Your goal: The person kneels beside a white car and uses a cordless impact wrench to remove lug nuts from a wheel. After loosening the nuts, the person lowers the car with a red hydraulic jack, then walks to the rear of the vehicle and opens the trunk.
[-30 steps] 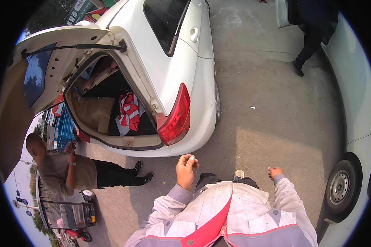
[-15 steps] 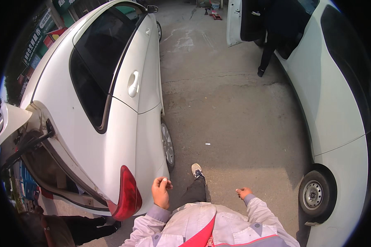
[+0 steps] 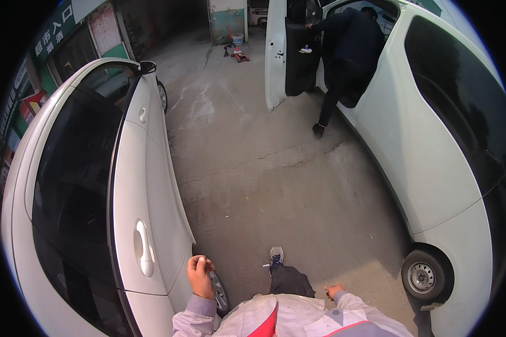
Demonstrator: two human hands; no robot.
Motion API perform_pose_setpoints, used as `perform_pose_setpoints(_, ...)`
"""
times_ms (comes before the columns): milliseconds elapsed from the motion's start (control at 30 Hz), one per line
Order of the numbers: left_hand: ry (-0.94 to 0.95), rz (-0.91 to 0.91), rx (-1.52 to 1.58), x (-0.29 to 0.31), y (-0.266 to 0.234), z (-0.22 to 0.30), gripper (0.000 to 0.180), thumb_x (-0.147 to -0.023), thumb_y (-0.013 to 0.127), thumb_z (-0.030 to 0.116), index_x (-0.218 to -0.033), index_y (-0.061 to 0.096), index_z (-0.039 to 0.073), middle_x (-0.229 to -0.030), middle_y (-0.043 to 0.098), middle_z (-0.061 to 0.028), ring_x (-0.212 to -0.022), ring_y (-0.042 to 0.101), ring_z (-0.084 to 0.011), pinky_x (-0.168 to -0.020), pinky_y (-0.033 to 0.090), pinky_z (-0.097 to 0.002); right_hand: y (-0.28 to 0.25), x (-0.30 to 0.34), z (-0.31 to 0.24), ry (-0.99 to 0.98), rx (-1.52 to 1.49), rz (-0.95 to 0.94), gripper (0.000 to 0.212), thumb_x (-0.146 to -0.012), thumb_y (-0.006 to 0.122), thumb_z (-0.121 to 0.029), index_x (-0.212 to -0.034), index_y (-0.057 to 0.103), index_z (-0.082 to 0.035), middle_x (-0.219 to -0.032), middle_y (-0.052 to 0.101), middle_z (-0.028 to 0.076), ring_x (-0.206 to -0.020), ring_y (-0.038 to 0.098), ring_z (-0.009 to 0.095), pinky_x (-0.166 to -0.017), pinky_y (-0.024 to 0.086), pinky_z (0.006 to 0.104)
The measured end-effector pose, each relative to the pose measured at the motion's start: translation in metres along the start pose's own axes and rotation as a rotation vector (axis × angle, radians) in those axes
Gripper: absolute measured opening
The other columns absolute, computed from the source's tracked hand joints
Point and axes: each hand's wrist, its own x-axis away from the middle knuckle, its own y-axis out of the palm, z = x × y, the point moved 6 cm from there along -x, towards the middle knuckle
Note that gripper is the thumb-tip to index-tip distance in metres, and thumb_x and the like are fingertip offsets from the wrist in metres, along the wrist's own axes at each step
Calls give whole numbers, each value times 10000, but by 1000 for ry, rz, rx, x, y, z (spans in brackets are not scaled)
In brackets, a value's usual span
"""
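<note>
1. Our left hand (image 3: 200, 276) is raised in front of our chest with its fingers (image 3: 206, 263) curled loosely inward; we cannot tell whether anything small sits between them.
2. Our right hand (image 3: 334, 290) hangs low beside our hip, fingers bent and slack, holding nothing that we can see.
3. Just left of our left fingers stands the white car (image 3: 146, 185), its rear door handle (image 3: 145, 255) near the hand but apart from it, and its rear wheel (image 3: 220, 293) just below our wrist.
4. Between our hands we see our own dark trouser leg and sneaker (image 3: 275, 257) stepping onto the concrete floor (image 3: 264, 180), which is grey, stained and crossed by a long crack.
5. Right of our right hand sits a second white car (image 3: 433, 168), its wheel (image 3: 425, 276) near that hand.
6. Far ahead of our fingers, another person (image 3: 346, 62) in dark clothes leans into that car past its open door (image 3: 289, 50).
7. Beyond lie a red floor jack (image 3: 239, 54), a pail (image 3: 238, 39) and shopfront signs (image 3: 56, 28) on the left.
</note>
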Motion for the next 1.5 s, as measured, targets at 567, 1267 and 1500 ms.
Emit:
perform_pose_setpoints(567,57,152,-35,-450,199,50,98,-1016,548,159,-986,551,65,-792,601,-29,-662,562,-115,-609,483,-265,-36,-225,-706,-369,436,87,604,-878,644,-533,-1233,694,-47,-1257,677,192,-1180,630,372,-1030,473,445)
perform_pose_setpoints(1267,42,-203,-141,-1132,580,171,118,-994,586,201,-949,548,98,-790,587,-28,-654,560,-131,-617,478,-288,-3,-389,-971,208,182,-9,477,-905,603,-535,-984,784,-101,-861,767,64,-758,738,202,-725,591,343)
perform_pose_setpoints(1500,-74,-254,-130,-1243,742,120,133,-986,599,197,-958,562,73,-808,610,-52,-685,591,-157,-646,493,-305,-1,-494,-1096,-190,676,-173,538,-902,631,-350,-1422,563,-234,-1117,732,133,-824,735,261,-812,589,395)
